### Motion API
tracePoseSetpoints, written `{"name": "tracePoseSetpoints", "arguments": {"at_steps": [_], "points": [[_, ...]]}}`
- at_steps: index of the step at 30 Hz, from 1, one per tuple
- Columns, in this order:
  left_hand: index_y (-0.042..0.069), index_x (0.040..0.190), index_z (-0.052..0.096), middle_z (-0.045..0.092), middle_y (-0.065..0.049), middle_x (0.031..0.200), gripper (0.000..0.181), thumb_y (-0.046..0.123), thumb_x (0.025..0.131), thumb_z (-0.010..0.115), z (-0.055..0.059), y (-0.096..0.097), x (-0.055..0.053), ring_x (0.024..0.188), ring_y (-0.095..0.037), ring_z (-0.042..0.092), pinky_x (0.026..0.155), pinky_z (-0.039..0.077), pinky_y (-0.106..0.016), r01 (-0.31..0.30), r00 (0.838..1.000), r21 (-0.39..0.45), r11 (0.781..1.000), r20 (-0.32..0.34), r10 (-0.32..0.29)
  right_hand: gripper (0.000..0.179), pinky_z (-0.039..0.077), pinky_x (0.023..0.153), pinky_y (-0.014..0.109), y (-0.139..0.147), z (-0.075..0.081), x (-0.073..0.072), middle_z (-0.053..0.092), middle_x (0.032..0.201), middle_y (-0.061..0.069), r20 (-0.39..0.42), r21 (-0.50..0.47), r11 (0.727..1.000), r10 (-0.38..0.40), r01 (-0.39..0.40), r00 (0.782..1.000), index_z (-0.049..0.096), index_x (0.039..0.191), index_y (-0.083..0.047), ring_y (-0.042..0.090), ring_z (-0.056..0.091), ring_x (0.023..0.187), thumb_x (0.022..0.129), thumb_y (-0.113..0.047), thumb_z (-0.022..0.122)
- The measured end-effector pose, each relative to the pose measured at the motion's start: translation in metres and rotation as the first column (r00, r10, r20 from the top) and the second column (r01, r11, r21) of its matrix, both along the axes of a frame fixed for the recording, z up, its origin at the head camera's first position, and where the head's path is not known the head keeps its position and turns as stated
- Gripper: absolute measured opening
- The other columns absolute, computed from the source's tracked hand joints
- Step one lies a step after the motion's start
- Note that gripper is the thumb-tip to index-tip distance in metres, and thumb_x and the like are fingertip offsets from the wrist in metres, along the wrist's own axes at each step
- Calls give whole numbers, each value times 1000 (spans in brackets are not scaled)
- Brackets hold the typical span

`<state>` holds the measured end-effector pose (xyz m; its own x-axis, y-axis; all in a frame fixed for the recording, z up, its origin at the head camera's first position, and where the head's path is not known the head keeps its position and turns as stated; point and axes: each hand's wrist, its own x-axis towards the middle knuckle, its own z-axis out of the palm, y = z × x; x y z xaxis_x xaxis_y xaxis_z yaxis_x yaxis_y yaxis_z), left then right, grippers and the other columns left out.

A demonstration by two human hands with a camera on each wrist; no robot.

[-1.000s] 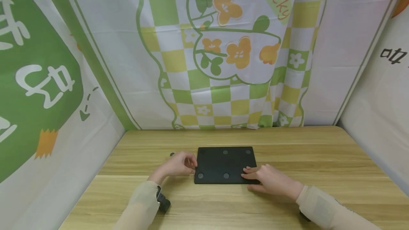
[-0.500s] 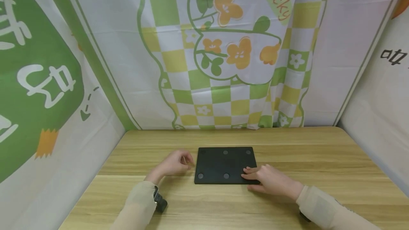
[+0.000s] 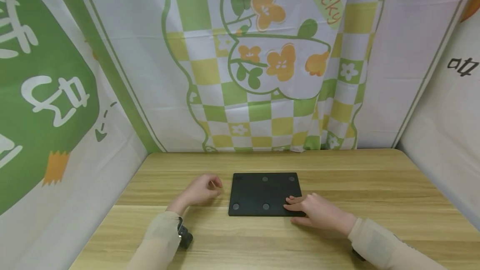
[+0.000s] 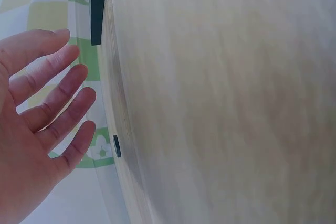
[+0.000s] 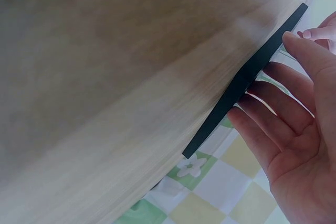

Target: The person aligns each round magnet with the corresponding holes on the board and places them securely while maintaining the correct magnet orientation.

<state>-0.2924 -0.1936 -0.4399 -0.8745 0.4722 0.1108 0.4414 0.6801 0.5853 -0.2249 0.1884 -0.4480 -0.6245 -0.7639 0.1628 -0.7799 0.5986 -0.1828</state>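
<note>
A flat black rectangular board [image 3: 250,193] lies on the wooden table, with several round grey spots along its long edges. At its far left corner is a darker, fainter mark. My right hand [image 3: 318,213] rests at the near right corner, fingertips on top and thumb by the front edge. Just left of the board, my left hand [image 3: 200,190] hovers apart from it. In the left wrist view that hand's fingers are spread, loosely bent and holding nothing. A small dark disc [image 4: 117,146] lies on the table beyond it, not visible in the head view.
The wooden tabletop [image 3: 360,170] extends around the board on all sides. A printed curtain [image 3: 262,124] hangs along the back edge, and fabric panels [image 3: 446,136] stand at left and right. Each wrist wears a strap with a small dark camera [image 3: 185,237].
My left hand has drawn away to the left from the board's left edge. The dark disc beyond it is now out of sight in the head view. My right hand stays put.
</note>
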Motion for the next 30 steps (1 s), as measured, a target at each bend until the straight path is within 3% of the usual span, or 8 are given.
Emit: {"name": "tracePoseSetpoints", "arguments": {"at_steps": [13, 21, 30], "points": [[12, 90, 67, 63, -4, 99, 8, 15, 83, 71, -1, -11, -6, 87, -19, 58, 78, 48, -34, -79, 997, -23, 997, -24, 78, 41, 55, 86, 39, 0, 0, 0, 61, 125, 12, -11, -12, 1000, 9, -9, 1000, 66, 121, -9, 23, 61, 114, 89, -33, 66], [10, 89, 68, 63, -8, 99, 9, 13, 82, 72, -2, -16, -7, 94, -27, 60, 85, 49, -42, -95, 994, -29, 995, -62, 93, 41, 56, 86, 38, 0, -1, -1, 62, 125, 12, -19, -14, 1000, 13, -13, 1000, 66, 121, -9, 22, 61, 114, 89, -33, 66], [9, 91, 68, 63, -10, 102, 12, 14, 81, 72, -3, -23, -11, 102, -34, 60, 92, 48, -49, -106, 993, -41, 993, -51, 104, 41, 56, 85, 38, 1, -1, -1, 62, 125, 12, -20, -16, 1000, 17, -17, 1000, 66, 121, -8, 22, 61, 113, 88, -33, 66]]}}
